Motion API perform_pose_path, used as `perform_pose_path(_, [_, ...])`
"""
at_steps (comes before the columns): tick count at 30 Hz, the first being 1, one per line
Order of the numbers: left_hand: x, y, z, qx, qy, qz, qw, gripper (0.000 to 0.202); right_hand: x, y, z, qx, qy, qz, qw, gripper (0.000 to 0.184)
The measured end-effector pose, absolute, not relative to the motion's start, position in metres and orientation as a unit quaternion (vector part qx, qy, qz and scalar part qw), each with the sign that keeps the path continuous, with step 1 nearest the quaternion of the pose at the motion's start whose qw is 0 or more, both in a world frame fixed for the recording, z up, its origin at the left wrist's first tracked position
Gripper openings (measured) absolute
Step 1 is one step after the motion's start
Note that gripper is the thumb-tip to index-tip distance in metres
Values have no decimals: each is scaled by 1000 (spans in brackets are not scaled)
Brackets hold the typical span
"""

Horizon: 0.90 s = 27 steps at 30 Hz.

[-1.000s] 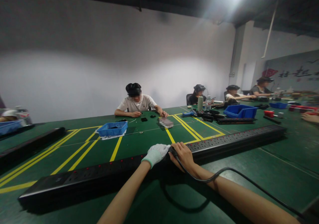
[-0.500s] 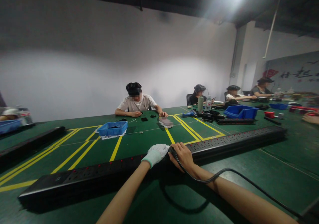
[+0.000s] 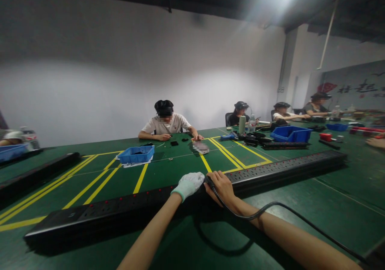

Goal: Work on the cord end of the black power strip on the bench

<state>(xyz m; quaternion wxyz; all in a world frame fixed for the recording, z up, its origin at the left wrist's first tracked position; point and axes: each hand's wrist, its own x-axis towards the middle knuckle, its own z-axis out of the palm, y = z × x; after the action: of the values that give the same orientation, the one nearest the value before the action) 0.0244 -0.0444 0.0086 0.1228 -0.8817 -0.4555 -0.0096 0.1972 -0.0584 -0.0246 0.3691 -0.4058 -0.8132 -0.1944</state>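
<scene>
A long black power strip (image 3: 132,204) with a row of sockets and small red lights runs diagonally across the table, in front of me. My left hand (image 3: 190,186), in a white glove, is closed over its middle, and what lies under the fingers is hidden. Right beside it my bare right hand (image 3: 221,186) is curled around a black power plug (image 3: 208,181) at the strip. The plug's black cable (image 3: 272,206) loops over my right forearm toward the lower right corner.
Yellow tape lines (image 3: 102,182) mark the green table (image 3: 339,206). Beyond the strip are a blue bin (image 3: 136,154), a pixelated flat item (image 3: 200,147) and a larger blue bin (image 3: 290,134). A co-worker (image 3: 168,125) sits opposite; others sit far right. Another black strip (image 3: 39,174) lies left.
My hands and the plug stay almost in place on the strip. The co-worker opposite has shifted their head and hand slightly.
</scene>
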Motion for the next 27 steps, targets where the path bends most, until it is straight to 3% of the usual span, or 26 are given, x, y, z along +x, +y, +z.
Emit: perform_pose_path(27, [26,-41,8,-879,-466,-46,94,34,198,-61,-22,-403,-813,-198,371,17])
